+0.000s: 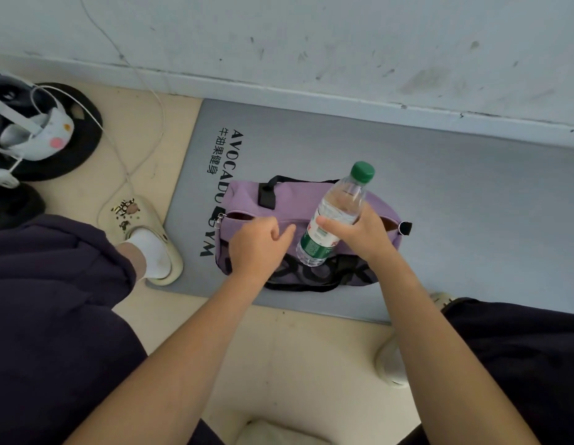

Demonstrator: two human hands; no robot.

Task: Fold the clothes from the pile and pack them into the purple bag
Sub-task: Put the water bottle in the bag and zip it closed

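The purple bag (298,200) lies on a grey mat (455,203) by the wall (311,36), its top zipper partly open at both ends, black handle (269,191) on the far side. The right hand (362,234) grips a clear water bottle (335,216) (green cap, green label) tilted over the bag. The left hand (258,247) rests on the bag's top with fingers loosely curled; whether it pinches anything, I cannot tell. A cream clog (144,236) stands at the mat's left edge.
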